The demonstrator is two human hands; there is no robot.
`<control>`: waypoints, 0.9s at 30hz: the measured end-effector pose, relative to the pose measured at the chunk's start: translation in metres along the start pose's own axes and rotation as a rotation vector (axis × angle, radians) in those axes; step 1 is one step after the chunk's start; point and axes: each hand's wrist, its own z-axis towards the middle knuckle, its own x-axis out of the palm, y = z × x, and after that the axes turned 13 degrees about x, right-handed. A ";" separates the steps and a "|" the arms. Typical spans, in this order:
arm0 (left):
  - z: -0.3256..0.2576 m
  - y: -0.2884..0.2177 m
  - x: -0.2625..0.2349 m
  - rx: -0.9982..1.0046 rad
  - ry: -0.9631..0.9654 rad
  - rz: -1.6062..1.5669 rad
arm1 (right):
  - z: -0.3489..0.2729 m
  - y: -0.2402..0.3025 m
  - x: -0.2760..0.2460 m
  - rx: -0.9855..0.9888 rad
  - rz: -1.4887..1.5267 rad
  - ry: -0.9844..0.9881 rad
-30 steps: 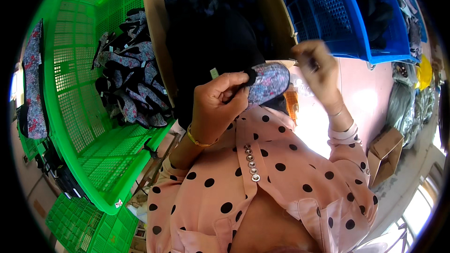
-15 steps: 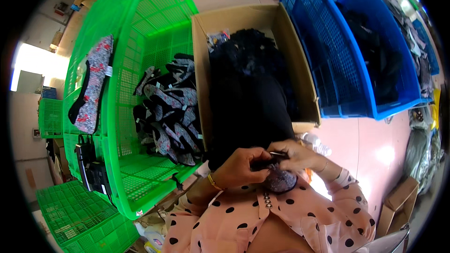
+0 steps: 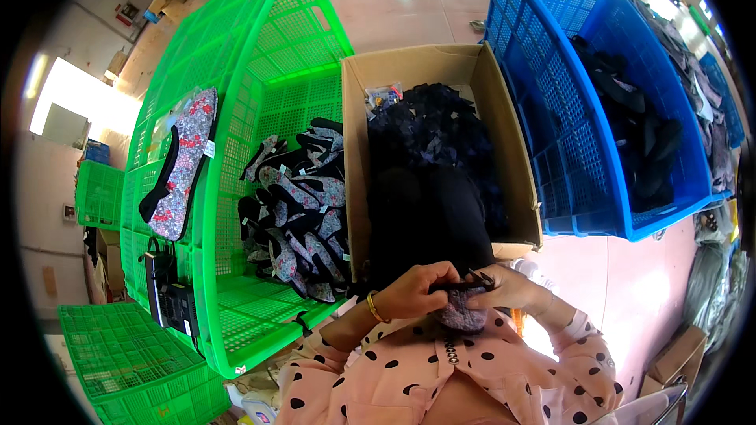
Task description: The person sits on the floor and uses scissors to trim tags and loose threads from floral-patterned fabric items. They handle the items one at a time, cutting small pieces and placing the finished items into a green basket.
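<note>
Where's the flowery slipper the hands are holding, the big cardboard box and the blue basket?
Flowery slipper (image 3: 461, 317): head view, on its rounded patterned end.
Cardboard box (image 3: 503, 142): head view, on its right inner wall.
Blue basket (image 3: 555, 127): head view, on its left side wall.

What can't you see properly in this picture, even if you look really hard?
All in the head view:
- Floral slipper: partly hidden by the left hand and right hand.
- Dark pointed thing at the hands: too small and dark to name.
- Cardboard box: its bottom is hidden under dark scraps.
- White tag on another slipper: any print is too small.
</note>
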 end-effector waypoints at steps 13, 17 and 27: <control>-0.007 0.003 -0.012 -0.053 0.034 0.028 | 0.045 -0.002 0.002 -0.233 -0.556 -0.370; -0.003 -0.004 -0.011 -0.311 0.051 -0.134 | 0.047 -0.006 -0.006 -0.134 -0.551 -0.308; 0.005 -0.004 -0.023 -0.217 -0.029 -0.229 | 0.037 0.008 -0.018 0.056 -0.276 0.012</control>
